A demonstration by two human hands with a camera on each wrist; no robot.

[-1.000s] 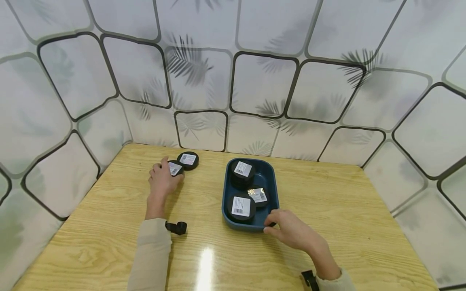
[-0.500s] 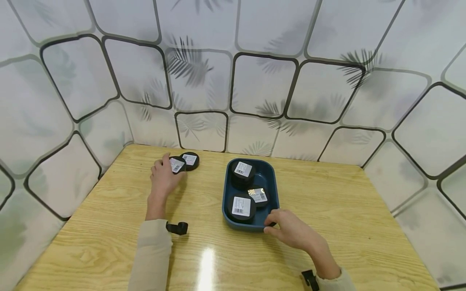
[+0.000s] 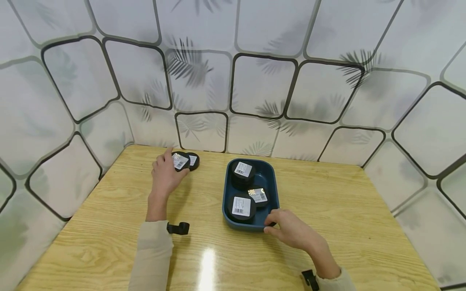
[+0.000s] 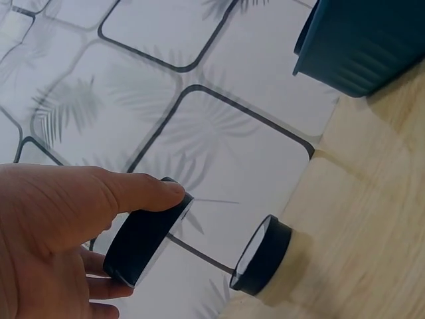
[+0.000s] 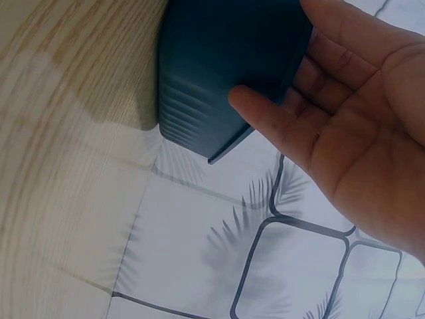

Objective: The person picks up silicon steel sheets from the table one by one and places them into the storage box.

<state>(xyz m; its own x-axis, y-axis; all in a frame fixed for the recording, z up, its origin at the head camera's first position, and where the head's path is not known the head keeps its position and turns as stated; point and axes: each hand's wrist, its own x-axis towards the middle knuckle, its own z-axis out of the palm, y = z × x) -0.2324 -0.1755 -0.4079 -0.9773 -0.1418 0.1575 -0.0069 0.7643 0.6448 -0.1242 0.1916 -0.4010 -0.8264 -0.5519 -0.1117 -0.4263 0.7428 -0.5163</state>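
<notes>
My left hand [image 3: 164, 174] pinches a flat, round black tin [image 3: 180, 161] with a white label between thumb and fingers. In the left wrist view this tin [image 4: 149, 236] is tilted and held above the wooden tabletop. A second black tin [image 3: 194, 161] lies flat on the table just behind it, partly covered in the head view. My right hand [image 3: 291, 229] grips the near right corner of a blue plastic bin [image 3: 244, 227], thumb on the outer wall and fingers over the rim. Inside the bin lie a stack of black tins [image 3: 243, 169] and labelled tins nearer the front [image 3: 242, 207].
The wooden table [image 3: 346, 226] extends to both sides of the bin. Behind it stands a patterned backdrop [image 3: 204, 129] with dark outlines and leaf prints. A black strap camera mount [image 3: 178, 228] sits on the left wrist.
My left hand has lifted the nearer black tin and shifted it slightly up and to the right, so it overlaps the other tin. The right hand and bin have stayed put.
</notes>
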